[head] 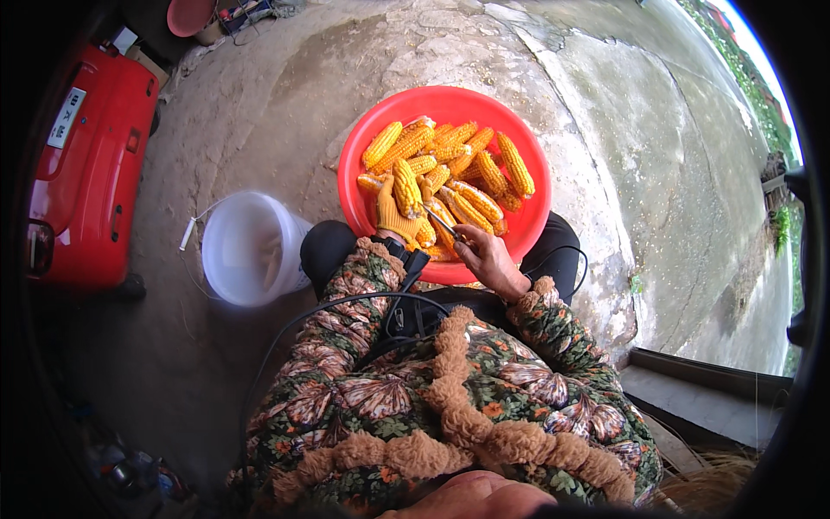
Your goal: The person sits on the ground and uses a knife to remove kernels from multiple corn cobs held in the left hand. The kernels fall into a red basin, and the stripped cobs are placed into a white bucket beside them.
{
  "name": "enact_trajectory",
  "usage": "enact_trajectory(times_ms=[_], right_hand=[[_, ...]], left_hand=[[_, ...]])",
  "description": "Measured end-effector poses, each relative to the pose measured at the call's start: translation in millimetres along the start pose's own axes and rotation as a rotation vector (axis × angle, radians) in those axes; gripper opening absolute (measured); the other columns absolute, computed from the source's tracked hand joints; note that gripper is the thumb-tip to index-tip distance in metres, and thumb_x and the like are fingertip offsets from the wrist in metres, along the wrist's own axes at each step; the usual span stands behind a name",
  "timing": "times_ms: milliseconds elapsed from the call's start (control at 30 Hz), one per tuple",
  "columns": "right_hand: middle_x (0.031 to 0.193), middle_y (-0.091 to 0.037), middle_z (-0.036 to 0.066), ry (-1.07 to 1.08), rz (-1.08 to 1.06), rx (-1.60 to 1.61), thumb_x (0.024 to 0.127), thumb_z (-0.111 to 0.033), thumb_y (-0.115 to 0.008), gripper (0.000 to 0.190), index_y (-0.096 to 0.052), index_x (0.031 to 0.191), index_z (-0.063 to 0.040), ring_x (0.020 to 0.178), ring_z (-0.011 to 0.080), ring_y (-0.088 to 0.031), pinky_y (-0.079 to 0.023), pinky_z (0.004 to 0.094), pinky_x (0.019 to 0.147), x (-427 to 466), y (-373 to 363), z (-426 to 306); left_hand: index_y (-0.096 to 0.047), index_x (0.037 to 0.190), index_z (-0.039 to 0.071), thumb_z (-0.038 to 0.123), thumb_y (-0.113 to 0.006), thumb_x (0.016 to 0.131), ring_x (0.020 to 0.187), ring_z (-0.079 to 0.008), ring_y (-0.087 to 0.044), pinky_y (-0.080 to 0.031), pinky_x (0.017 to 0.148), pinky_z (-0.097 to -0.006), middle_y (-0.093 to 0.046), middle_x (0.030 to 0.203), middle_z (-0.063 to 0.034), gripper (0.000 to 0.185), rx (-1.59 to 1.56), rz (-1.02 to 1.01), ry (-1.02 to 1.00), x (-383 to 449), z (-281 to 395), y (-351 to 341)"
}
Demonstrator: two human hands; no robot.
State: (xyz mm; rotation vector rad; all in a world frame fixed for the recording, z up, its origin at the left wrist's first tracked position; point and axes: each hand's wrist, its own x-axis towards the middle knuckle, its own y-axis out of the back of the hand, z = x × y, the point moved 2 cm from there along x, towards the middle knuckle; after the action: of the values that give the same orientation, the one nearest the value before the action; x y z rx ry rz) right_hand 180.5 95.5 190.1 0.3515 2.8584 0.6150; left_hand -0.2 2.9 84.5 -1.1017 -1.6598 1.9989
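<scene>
My left hand (397,217) wears a yellow knit glove and grips an ear of corn (406,188) over the near left part of a red plastic basin (541,224). My right hand (489,259) is bare and closed around the handle of a thin metal tool (442,222), perhaps a screwdriver or an awl. The tool's tip points at the lower end of the held ear; whether it touches the kernels I cannot tell. Several more yellow ears (515,165) are heaped in the basin, which sits between my knees.
A white plastic bucket (295,227) with a wire handle stands left of my knee. Farther left is a red vehicle (97,168). Loose kernels are scattered over the concrete floor (415,45). A black cable (311,311) runs across my lap and left sleeve.
</scene>
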Motion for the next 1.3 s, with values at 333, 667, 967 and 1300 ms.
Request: enact_trajectory(times_ms=[333, 667, 967, 1300], right_hand=[[0.084, -0.067, 0.021, 0.126, 0.036, -0.099, 0.094, -0.016, -0.059, 0.031, -0.058, 0.121, -0.002, 0.078, 0.0315, -0.067, -0.053, 0.0398, 0.070, -5.1, -6.2, -4.7], [0.082, -0.065, 0.026, 0.120, 0.085, -0.179, 0.093, -0.020, -0.057, 0.035, -0.058, 0.126, -0.008, 0.080, 0.0421, -0.065, -0.052, 0.0469, 0.070, -6.0, -6.7, -3.3], [0.079, -0.064, 0.025, 0.118, 0.053, -0.321, 0.092, -0.019, -0.058, 0.037, -0.058, 0.129, -0.017, 0.072, 0.0431, -0.064, -0.051, 0.0496, 0.064, -8.1, -6.4, -4.2], [0.073, -0.063, 0.022, 0.237, 0.093, -0.391, 0.091, -0.018, -0.057, 0.039, -0.055, 0.130, -0.017, 0.067, 0.0414, -0.063, -0.050, 0.0505, 0.059, -8.2, -11.3, -2.6]], left_hand=[[-0.061, 0.106, 0.004, 0.059, -0.049, 0.092, 0.067, -0.0205, -0.064, -0.053, 0.059, -0.0313, -0.066, 0.082, -0.0109, 0.058, 0.237, -0.158, 0.035, -0.2, 5.9, -5.6], [-0.059, 0.100, 0.015, 0.071, -0.041, 0.088, 0.071, -0.0238, -0.061, -0.052, 0.067, -0.0432, -0.061, 0.079, -0.0052, 0.060, 0.337, 0.142, -0.146, 13.1, 8.9, 12.6], [-0.052, 0.116, 0.013, 0.072, -0.034, 0.090, 0.090, -0.0307, -0.057, -0.049, 0.080, -0.0497, -0.057, 0.101, -0.0115, 0.067, 0.301, 0.048, -0.146, 20.9, 9.3, 15.9], [-0.041, 0.141, 0.009, 0.071, -0.028, 0.092, 0.118, -0.0430, -0.054, -0.045, 0.099, -0.0577, -0.052, 0.131, -0.0231, 0.080, 0.299, -0.293, -0.027, 0.7, -3.4, -24.3]])
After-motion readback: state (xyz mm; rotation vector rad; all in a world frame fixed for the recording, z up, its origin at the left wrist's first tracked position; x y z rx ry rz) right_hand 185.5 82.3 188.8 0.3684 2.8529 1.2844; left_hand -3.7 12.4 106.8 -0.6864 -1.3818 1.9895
